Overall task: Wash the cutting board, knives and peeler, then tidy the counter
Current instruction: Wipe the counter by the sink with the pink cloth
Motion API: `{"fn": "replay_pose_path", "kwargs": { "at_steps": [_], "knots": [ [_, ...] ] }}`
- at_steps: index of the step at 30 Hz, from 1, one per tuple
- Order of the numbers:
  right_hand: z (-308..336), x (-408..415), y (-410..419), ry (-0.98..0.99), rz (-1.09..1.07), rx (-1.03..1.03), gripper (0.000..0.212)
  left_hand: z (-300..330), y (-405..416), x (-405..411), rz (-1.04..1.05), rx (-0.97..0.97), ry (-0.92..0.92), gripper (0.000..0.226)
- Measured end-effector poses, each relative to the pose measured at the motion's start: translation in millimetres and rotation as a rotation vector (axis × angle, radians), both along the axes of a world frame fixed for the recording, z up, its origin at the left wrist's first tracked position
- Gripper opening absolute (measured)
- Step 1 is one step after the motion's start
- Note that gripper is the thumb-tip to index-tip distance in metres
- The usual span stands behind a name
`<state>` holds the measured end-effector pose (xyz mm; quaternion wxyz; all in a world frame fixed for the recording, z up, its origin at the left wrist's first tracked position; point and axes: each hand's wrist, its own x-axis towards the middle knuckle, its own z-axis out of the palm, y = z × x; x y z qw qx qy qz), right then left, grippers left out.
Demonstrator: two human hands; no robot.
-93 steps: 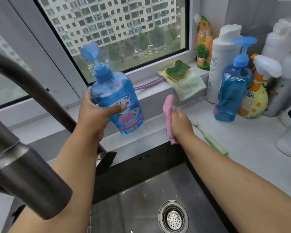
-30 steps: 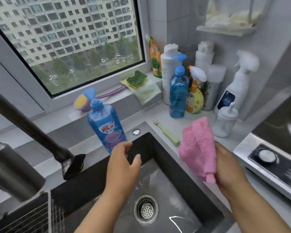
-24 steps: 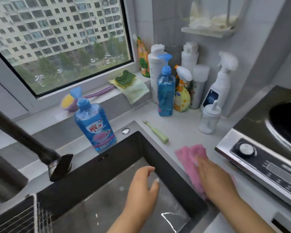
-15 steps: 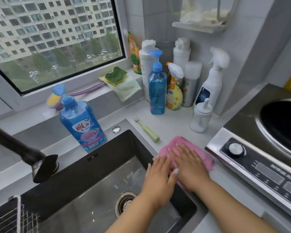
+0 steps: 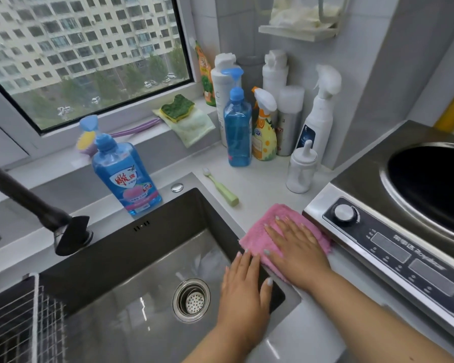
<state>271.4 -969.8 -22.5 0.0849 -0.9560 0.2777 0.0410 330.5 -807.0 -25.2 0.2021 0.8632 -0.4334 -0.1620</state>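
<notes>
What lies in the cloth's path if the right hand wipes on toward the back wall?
The green toothbrush lies just beyond the pink cloth; behind it stands the white dispenser.

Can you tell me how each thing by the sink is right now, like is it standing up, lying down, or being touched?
pink cloth: lying flat on the counter beside the sink, pressed by the right hand
left hand: flat, fingertips at the cloth's edge
blue soap bottle: standing upright behind the sink
green toothbrush: lying on the counter
sponge: lying on a folded rag on the sill
sink: no dishes, drain uncovered
</notes>
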Motion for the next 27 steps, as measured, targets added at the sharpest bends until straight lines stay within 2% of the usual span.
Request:
{"fn": "replay_pose_path", "kwargs": {
  "at_steps": [3,5,8,12,15,18,21,27],
  "knots": [
    [-0.7,-25.3,12.6,0.019,-0.032,-0.015,0.090,-9.5,33.6,-22.6,-0.001,0.084,-0.062,0.062],
    [-0.7,-40.5,24.7,0.020,-0.055,-0.007,0.089,-8.7,57.6,-34.0,0.029,0.107,-0.128,0.056],
    [-1.0,-61.9,49.1,0.008,-0.092,0.034,0.088,-7.7,99.7,-41.1,0.147,0.140,-0.229,0.058],
    [-3.1,-77.9,97.5,0.017,-0.107,0.018,0.087,-4.1,137.3,-49.0,0.240,0.257,-0.244,0.077],
    [-7.1,-85.0,122.7,0.035,-0.031,0.009,0.082,-7.2,141.8,-51.1,0.240,0.122,-0.245,0.071],
    [-4.3,-95.4,109.9,0.039,0.037,0.018,0.080,-14.9,142.2,-50.0,0.242,0.083,-0.259,0.058],
    [-1.1,-100.1,85.6,0.054,-0.051,0.011,0.061,-16.3,143.2,-50.4,0.266,0.066,-0.244,0.049],
    [-3.7,-94.9,83.4,0.052,-0.126,-0.017,0.058,-18.1,141.6,-51.0,0.265,0.051,-0.246,0.047]
  ]
}}
